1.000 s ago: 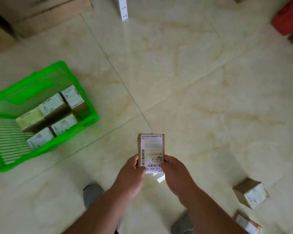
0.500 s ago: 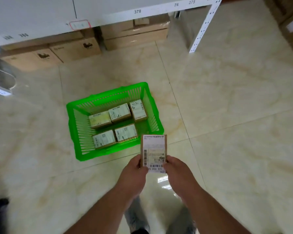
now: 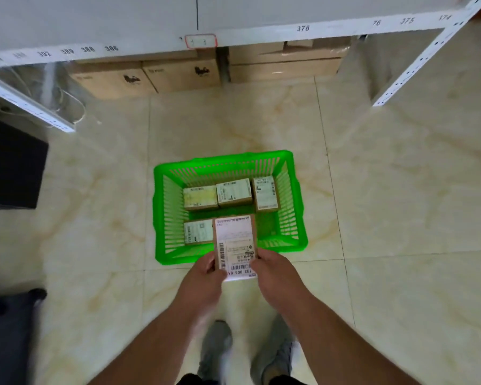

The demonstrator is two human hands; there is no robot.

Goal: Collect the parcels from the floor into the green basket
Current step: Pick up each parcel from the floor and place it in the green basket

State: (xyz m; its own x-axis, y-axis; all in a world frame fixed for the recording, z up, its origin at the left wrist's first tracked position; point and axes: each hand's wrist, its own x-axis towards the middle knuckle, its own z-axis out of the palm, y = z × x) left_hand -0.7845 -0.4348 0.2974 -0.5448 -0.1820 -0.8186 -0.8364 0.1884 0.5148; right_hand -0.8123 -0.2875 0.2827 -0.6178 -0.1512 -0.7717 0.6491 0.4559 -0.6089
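Parcel (image 3: 235, 243) held up over near edge of green basket (image 3: 299, 218) on the floor; four parcels visible inside, maybe another hidden behind it. Left hand (image 3: 206, 276) and right hand (image 3: 275, 270) both pinch its lower end, fingers curled round edges.

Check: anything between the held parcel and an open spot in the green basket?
Nothing visible. Both hands, left and right, hold the parcel over the green basket's near rim. Four parcels show inside; the held one hides part of the front row. Bare floor shows at front right.
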